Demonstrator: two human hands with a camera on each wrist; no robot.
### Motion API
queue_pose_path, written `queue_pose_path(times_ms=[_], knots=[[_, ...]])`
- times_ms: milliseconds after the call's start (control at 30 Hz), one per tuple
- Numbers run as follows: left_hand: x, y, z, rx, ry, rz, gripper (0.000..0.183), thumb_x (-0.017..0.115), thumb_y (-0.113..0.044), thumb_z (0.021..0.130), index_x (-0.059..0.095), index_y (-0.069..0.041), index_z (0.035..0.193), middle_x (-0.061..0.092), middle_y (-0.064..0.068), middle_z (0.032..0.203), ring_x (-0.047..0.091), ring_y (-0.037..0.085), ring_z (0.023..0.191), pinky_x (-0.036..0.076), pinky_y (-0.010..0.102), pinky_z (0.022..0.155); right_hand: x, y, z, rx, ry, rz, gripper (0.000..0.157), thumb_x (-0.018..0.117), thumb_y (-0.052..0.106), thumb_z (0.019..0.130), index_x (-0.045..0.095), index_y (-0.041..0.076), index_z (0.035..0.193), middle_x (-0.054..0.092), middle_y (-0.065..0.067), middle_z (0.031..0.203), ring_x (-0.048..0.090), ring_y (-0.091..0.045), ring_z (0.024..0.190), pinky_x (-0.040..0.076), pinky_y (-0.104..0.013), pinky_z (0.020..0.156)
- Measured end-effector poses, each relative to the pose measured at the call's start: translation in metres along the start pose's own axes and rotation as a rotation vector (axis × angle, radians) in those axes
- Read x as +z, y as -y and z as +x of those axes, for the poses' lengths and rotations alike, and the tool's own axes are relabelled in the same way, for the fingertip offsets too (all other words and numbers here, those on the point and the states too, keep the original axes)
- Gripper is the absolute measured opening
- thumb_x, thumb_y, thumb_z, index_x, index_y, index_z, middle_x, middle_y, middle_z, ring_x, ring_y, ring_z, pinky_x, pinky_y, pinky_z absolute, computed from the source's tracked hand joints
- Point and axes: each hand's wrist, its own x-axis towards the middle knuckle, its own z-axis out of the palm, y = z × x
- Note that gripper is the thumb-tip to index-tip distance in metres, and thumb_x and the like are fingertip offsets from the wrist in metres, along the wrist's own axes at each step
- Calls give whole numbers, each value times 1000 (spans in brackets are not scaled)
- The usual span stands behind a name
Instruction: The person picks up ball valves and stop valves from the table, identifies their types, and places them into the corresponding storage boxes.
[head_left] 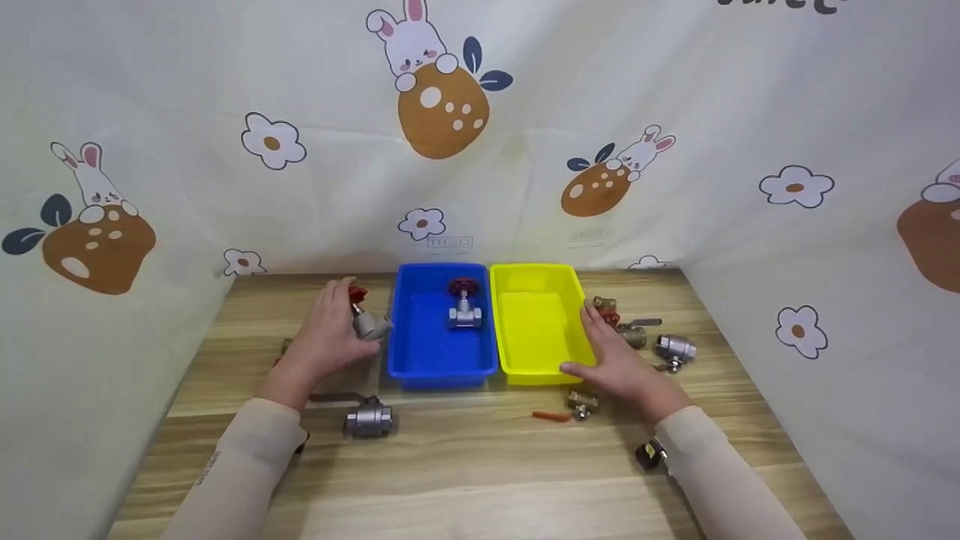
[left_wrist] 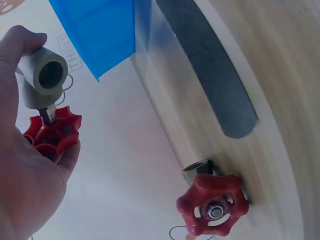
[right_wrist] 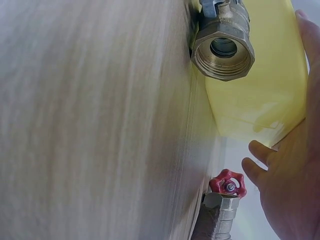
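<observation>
My left hand (head_left: 322, 334) grips a grey valve with a red handwheel (head_left: 370, 325), just left of the blue bin (head_left: 420, 341). In the left wrist view its round open port (left_wrist: 51, 74) faces the camera and fingers lie behind the handwheel (left_wrist: 56, 132). A silver valve with a dark red handwheel (head_left: 465, 315) stands inside the blue bin. My right hand (head_left: 619, 361) is at the right side of the yellow bin (head_left: 532, 330), fingers extended along its wall and thumb near the front corner. Nothing shows in its grasp.
A steel ball valve (head_left: 369, 418) with a long lever lies front left. An orange-handled brass valve (head_left: 582, 401) sits before the yellow bin. Right of that bin are several more valves, including a silver one (head_left: 676, 348). Printed cloth (head_left: 517, 180) hangs behind the table.
</observation>
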Motion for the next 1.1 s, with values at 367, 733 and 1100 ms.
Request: queue_pose_path(times_ms=[367,733,1100], knots=[[-1,-6,3,82,-14,-49,103,96,-24,79,37,3,158,48,19,144,49,38,131,48,61,117,0,0,-1,1,0,8,118,73,65,100,4,9,178,-12,-1,185,7,-43,169,15,-69,131],[-5,-24,14,184,41,-56,101,100,-26,80,40,-5,158,48,12,148,48,31,134,49,56,119,2,0,-1,7,-8,6,116,75,60,101,4,10,178,-12,2,185,9,-45,168,15,-70,130],[-6,-38,26,229,95,-59,103,99,-25,81,37,-7,161,47,9,153,47,29,140,46,56,123,0,1,-1,4,-6,-3,116,75,58,101,5,7,178,-10,-2,185,9,-44,168,17,-67,131]])
